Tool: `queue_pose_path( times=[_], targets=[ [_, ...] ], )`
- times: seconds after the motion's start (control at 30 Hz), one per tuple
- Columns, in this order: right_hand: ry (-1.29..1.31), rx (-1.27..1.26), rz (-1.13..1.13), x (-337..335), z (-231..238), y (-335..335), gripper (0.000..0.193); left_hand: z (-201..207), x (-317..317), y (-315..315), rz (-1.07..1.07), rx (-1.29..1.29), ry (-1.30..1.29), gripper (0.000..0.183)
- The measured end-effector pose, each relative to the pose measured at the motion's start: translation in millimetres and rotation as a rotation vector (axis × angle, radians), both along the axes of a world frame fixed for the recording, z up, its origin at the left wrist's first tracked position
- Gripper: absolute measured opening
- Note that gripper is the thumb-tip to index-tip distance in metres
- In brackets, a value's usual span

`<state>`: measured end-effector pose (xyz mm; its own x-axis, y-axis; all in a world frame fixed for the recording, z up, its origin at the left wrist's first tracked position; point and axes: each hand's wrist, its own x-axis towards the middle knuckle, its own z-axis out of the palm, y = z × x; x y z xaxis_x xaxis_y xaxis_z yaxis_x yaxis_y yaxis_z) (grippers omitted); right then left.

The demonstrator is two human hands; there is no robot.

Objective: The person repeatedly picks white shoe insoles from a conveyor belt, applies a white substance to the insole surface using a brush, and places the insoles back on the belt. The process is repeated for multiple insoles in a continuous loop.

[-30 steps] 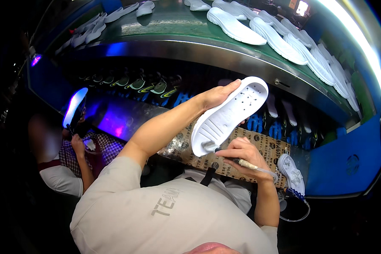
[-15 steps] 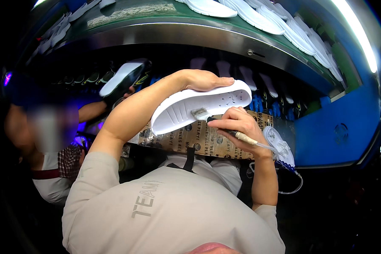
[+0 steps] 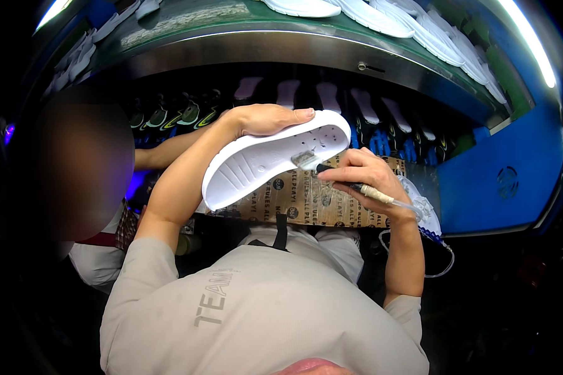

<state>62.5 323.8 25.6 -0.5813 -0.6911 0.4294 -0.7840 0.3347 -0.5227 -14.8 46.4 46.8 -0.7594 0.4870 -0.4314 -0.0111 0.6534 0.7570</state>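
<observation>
Up top ran the green conveyor [image 3: 187, 31], white soles [image 3: 431, 37] lined along it; beneath it, a dark rack of shoes [image 3: 369, 119] sat in shadow; a printed brown cardboard sheet [image 3: 306, 200] lay across the person's lap; above that the white shoe sole [image 3: 263, 159] was held tilted, tread side facing the camera; the left hand [image 3: 263, 119] was clamped over its upper edge, fingers wrapped round; the right hand [image 3: 360, 175] was pinching a small brush [image 3: 331, 172], its bristles touching the sole's inner face near the toe end.
</observation>
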Motion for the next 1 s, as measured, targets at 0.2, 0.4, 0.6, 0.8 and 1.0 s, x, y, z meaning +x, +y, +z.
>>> queue_pose_path(
  times=[0.2, 0.4, 0.6, 0.8, 1.0],
  targets=[
    [0.06, 0.011, -0.061, -11.6, 6.3, 6.7, 0.028, -10.0, 1.6, -19.0, -0.006, -0.092, 0.076, 0.086],
    [-0.069, -0.008, 0.1, -10.7, 10.3, 13.7, 0.031, -5.8, 6.8, -37.1, 0.134, -0.118, 0.116, 0.075],
    [-0.076, -0.519, -0.154, -14.1, -7.0, 22.6, 0.028, 82.7, -72.2, -78.0, 0.054, 1.05, 0.235, 0.069],
    [-0.262, -0.502, -0.151, -6.5, -32.2, 7.1, 0.032, 85.9, -204.0, -214.0, 1.048, -0.395, 1.047, 0.069],
    [-0.355, -0.402, -0.245, 3.1, -68.3, 7.9, 0.034, 80.0, -231.8, -258.8, 1.125, -0.895, 0.762, 0.061]
  ],
)
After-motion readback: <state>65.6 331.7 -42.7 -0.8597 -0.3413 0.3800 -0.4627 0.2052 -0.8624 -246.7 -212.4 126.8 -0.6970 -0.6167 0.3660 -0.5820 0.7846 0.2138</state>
